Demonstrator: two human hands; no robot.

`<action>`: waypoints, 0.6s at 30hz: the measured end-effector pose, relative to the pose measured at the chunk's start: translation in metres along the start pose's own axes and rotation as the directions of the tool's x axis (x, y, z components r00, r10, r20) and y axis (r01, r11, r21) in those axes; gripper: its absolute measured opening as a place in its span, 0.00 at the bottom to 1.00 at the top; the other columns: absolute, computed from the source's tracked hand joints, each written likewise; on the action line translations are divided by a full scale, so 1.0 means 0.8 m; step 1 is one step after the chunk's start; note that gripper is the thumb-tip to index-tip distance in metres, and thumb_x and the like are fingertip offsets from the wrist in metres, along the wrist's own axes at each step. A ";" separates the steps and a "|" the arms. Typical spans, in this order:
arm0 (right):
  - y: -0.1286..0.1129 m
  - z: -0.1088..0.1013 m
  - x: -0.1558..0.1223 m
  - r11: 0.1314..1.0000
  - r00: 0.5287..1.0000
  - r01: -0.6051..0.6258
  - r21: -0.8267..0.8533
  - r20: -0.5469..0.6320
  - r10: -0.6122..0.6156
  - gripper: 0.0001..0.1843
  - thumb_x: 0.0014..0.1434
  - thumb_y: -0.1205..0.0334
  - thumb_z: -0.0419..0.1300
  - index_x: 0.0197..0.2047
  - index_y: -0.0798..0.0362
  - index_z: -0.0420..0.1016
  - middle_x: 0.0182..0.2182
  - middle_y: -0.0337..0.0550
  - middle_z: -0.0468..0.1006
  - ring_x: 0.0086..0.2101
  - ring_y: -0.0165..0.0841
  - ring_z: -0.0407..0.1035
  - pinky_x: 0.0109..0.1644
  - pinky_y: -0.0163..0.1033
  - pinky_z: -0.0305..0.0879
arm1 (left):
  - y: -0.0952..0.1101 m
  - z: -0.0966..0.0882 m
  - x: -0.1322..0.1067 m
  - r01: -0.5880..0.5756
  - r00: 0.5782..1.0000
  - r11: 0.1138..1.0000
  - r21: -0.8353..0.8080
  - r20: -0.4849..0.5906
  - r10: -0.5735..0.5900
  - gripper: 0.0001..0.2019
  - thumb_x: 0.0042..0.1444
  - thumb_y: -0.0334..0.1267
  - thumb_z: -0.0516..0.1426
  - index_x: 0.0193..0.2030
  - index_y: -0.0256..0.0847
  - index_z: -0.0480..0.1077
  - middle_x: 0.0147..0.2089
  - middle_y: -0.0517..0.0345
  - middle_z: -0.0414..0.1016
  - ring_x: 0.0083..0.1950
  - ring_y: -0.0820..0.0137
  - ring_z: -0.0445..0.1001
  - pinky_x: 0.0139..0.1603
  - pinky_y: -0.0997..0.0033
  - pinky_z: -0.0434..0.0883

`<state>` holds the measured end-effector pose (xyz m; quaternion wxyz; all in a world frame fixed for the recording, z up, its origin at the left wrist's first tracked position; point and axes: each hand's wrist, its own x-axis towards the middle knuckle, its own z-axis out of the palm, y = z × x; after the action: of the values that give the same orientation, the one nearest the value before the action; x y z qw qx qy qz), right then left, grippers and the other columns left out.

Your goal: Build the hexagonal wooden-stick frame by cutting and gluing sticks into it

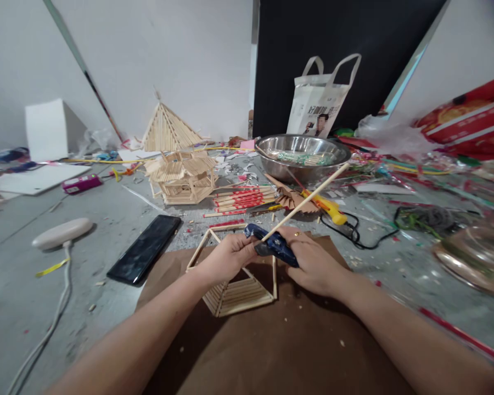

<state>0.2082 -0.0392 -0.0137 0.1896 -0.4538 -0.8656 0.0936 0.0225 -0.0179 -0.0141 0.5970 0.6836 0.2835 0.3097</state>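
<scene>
My right hand (308, 260) is closed around a dark blue hand tool (276, 246) that looks like a cutter. A thin wooden stick (308, 203) slants up to the right from the tool's jaws. My left hand (228, 257) pinches at the stick's lower end, right beside the jaws; its fingertips are partly hidden. Below both hands, a many-sided frame of wooden sticks (241, 299), with slatted panels on its near side, rests on a brown sheet (247, 356). My left forearm and hand cover part of that frame.
Behind stand a stick-built pavilion model (185, 184) and its pointed roof (168, 129). Red-wrapped sticks (245, 200), a steel bowl (302, 156) and a yellow-handled tool (333, 211) lie beyond my hands. Left are a phone (144, 249) and a corded white device (61, 233).
</scene>
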 end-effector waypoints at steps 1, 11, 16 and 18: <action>0.000 0.000 0.000 1.000 1.000 -0.003 -0.005 0.002 0.003 0.32 0.39 0.74 0.47 0.51 0.59 0.56 0.47 0.50 0.63 0.49 0.34 0.54 0.53 0.42 0.50 | -0.001 0.000 0.000 0.003 1.000 1.000 -0.009 0.004 -0.003 0.14 0.51 0.41 0.48 0.20 0.34 0.58 0.17 0.67 0.48 0.19 0.83 0.44 0.19 0.80 0.45; 0.001 -0.004 -0.001 0.995 0.997 -0.059 -0.083 0.035 0.062 0.30 0.40 0.70 0.48 0.50 0.61 0.56 0.47 0.53 0.64 0.49 0.36 0.55 0.52 0.43 0.51 | 0.001 -0.005 -0.002 0.049 0.998 0.998 0.034 0.028 -0.050 0.19 0.51 0.50 0.46 0.20 0.37 0.53 0.15 0.68 0.50 0.17 0.82 0.47 0.18 0.79 0.46; 0.000 -0.003 -0.002 0.994 0.998 -0.045 -0.104 0.035 0.049 0.29 0.40 0.70 0.48 0.50 0.60 0.57 0.47 0.51 0.65 0.49 0.36 0.56 0.52 0.42 0.51 | -0.001 -0.005 -0.001 0.011 1.000 0.996 0.090 0.013 -0.012 0.19 0.52 0.50 0.45 0.20 0.37 0.52 0.16 0.67 0.50 0.18 0.82 0.47 0.19 0.78 0.46; -0.001 -0.003 -0.002 0.994 0.999 -0.041 -0.100 0.027 0.044 0.28 0.41 0.70 0.48 0.50 0.60 0.58 0.46 0.50 0.65 0.49 0.36 0.56 0.52 0.41 0.51 | -0.002 -0.004 -0.001 0.003 1.000 0.996 0.090 0.017 -0.005 0.19 0.52 0.49 0.45 0.20 0.37 0.52 0.16 0.67 0.50 0.18 0.82 0.47 0.19 0.78 0.46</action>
<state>0.2097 -0.0409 -0.0116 0.1521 -0.4795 -0.8621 0.0610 0.0194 -0.0160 -0.0153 0.5688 0.7118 0.2934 0.2895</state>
